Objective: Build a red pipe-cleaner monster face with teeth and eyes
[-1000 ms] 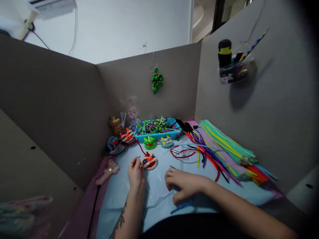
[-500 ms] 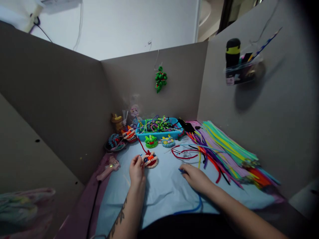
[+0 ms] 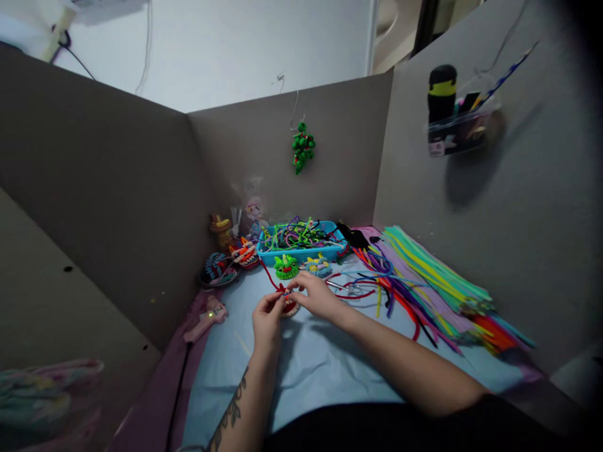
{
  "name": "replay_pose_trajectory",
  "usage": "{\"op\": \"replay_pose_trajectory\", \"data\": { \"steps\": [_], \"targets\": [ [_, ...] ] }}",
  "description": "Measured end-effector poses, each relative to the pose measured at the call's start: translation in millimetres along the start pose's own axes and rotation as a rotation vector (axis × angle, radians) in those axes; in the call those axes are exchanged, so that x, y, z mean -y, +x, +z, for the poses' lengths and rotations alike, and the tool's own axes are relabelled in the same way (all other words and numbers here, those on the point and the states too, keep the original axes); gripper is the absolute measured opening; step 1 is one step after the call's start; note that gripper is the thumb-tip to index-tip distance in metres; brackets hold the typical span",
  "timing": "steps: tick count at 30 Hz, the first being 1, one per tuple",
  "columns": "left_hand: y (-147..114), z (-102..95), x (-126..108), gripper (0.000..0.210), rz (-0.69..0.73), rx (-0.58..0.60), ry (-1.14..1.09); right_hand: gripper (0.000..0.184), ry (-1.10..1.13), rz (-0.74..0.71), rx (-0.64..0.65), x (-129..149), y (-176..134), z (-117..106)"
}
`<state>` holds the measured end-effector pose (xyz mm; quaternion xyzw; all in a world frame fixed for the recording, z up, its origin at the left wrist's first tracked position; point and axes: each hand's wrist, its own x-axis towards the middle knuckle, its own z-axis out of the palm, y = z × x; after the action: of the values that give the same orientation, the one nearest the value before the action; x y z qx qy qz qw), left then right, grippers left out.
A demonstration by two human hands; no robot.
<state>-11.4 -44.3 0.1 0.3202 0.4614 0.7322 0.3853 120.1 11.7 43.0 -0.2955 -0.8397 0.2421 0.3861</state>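
Note:
My left hand is closed in a pinch, and the fingertips of my right hand meet it from the right. Between them shows a small bit of blue pipe cleaner, mostly hidden by the fingers. Just behind the fingertips lies a red and white lion-head figure, partly covered by my hands. A red pipe cleaner runs up and left from it. Farther back sit a green lion-head figure and a light blue and yellow one.
A blue tray of tangled pipe cleaners stands at the back. Scissors lie to the right, near bundles of coloured pipe cleaners. A pink glue gun and a dark bowl are on the left. Grey panels surround the table.
My right hand has moved up and left to meet my left hand. The blue strand that trailed near the front edge is gone from there; a blue loop now shows at the right.

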Motion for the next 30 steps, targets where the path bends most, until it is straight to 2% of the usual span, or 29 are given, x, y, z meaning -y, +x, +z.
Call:
{"op": "replay_pose_trajectory", "data": {
  "steps": [4,11,14,20,25,30],
  "targets": [
    [-1,0.1,-3,0.029,-0.008,-0.008,0.020,0.009,0.100,0.081,0.015,-4,6,16],
    [1,-0.8,3,0.039,-0.057,0.047,-0.035,0.010,0.234,0.073,-0.120,-3,-6,18],
    [2,-1.7,4,0.035,-0.108,0.069,-0.089,0.011,0.249,0.052,-0.117,-4,-11,24],
    [-1,-1.1,-5,0.032,-0.196,0.176,-0.170,0.013,0.077,-0.145,-0.103,-14,-16,28],
    [-1,-4.3,-5,0.025,-0.289,0.292,-0.231,0.015,-0.071,-0.388,0.017,-21,-18,19],
    [-2,-4.0,-6,0.034,-0.261,0.270,-0.208,0.015,-0.105,-0.448,0.028,-22,-19,12]
  ]
}}
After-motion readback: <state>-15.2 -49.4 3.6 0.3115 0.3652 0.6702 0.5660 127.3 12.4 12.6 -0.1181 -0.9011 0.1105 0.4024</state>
